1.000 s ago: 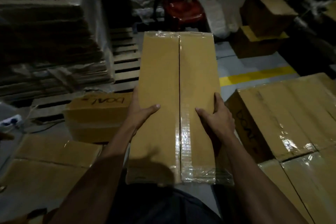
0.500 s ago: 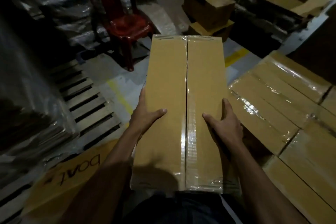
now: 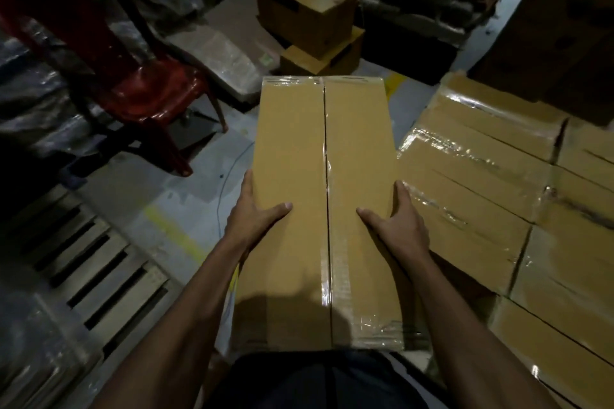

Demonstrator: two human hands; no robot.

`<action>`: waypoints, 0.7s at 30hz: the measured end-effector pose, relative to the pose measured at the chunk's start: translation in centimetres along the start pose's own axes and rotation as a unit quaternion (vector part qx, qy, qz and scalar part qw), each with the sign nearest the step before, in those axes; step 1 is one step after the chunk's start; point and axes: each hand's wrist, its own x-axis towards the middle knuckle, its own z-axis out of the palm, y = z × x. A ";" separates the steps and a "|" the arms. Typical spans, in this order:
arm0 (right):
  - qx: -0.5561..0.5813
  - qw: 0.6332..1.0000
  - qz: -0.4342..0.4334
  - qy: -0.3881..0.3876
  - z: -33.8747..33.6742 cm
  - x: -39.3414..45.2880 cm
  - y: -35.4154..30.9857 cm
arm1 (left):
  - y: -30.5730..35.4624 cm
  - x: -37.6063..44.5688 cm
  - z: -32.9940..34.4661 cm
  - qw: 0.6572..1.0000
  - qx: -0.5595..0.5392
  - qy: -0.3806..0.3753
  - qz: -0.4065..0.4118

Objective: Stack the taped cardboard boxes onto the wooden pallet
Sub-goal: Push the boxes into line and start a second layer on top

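One long tan cardboard box point(image 3: 319, 209), taped along its centre seam, is in the air in front of the person, so by my reckoning the task is partway through: a layer of similar tape-wrapped brown boxes point(image 3: 481, 202) already lies packed side by side at the right, presumably on a pallet hidden beneath them, and this one has yet to be set down. Going left to right, a bare slatted wooden pallet point(image 3: 96, 262) sits on the grey concrete floor point(image 3: 139, 196) with its faded yellow line; behind it stands a red plastic chair point(image 3: 146, 90) among dim plastic-wrapped bundles. The left hand point(image 3: 255, 212) grips the carried box's left edge, thumb on top; the right hand point(image 3: 395, 222) grips the right edge likewise. Two smaller brown cartons point(image 3: 309, 20) are stacked farther back.
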 end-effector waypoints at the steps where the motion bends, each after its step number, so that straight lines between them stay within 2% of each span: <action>1: 0.001 1.000 0.007 0.004 -0.4 1.1 -0.3 | 0.9 1.4 0.2 1.000 0.002 -0.007 0.004; 7: 0.028 0.998 0.042 0.048 -2.6 5.8 -1.2 | 6.1 8.2 2.4 0.998 0.018 -0.050 0.038; 12: 0.060 0.985 0.113 0.117 -4.3 9.6 -1.3 | 10.2 15.4 5.8 0.987 0.051 -0.134 0.073; 18: 0.109 0.946 0.231 0.201 -4.8 12.7 -1.4 | 14.4 23.9 11.2 0.956 0.101 -0.249 0.118; 21: 0.151 0.908 0.297 0.255 -4.6 14.0 -2.4 | 16.8 28.0 14.2 0.925 0.116 -0.328 0.150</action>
